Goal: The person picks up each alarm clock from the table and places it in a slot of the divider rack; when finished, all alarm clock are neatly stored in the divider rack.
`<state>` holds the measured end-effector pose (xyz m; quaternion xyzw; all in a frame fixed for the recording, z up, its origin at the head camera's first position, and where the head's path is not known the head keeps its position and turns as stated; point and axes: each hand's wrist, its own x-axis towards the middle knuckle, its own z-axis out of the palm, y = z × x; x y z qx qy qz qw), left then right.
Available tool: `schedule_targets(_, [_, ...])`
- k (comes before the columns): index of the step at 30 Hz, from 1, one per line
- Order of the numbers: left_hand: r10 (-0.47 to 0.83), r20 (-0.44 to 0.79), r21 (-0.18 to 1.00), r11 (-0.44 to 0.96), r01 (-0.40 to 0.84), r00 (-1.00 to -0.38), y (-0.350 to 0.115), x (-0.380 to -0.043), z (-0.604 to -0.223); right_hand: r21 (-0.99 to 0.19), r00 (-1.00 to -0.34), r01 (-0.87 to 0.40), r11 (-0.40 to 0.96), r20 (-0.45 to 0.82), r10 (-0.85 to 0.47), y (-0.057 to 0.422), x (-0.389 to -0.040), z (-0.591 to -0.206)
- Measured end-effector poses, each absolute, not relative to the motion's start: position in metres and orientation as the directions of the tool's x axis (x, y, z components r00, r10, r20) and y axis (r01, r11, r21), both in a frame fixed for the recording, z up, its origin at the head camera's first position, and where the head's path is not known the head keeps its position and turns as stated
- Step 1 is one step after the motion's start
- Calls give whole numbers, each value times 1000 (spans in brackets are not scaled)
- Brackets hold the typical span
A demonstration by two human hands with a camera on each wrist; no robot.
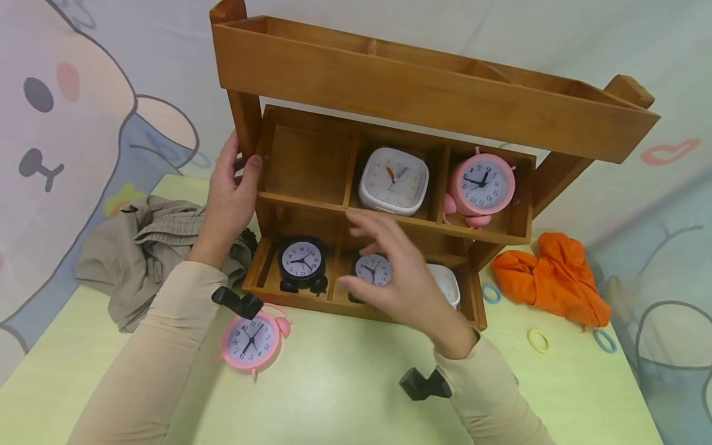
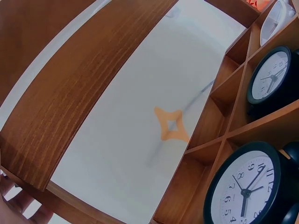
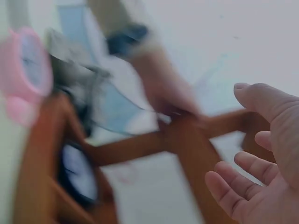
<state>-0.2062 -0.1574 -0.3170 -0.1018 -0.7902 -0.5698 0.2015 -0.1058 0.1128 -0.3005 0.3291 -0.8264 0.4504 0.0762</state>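
My left hand (image 1: 230, 191) grips the left side of a wooden shelf (image 1: 423, 89), thumb in front and fingers around the upright. In front of the lower tiers hovers my right hand (image 1: 403, 272), fingers apart and loosely bent, holding nothing. A white square alarm clock (image 1: 394, 180) and a pink alarm clock (image 1: 482, 182) occupy the middle tier; its left compartment holds nothing. Below are a black clock (image 1: 302, 261), another black clock (image 1: 374, 269) partly behind my right hand, and a white clock (image 1: 447, 285), also partly covered. A second pink clock (image 1: 251, 341) lies face up on the table.
Grey-brown cloth (image 1: 161, 247) is heaped left of the shelf, and orange cloth (image 1: 550, 281) lies to its right. Near the orange cloth are a yellow ring (image 1: 538, 332) and two blue rings. A printed curtain (image 1: 133, 37) hangs behind.
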Motion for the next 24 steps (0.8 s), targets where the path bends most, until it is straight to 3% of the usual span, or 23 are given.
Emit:
schedule_targets(9, [-67,443,855,330,399,-894,-157,-206,-318,-686,-758,-535,493,133,-638,55,-95,-377])
schedule_targets(24, [-65,437,857,334,393,-897,-157,-206,-317,-535,-696,-634,558,82,-713,6,-75,-431])
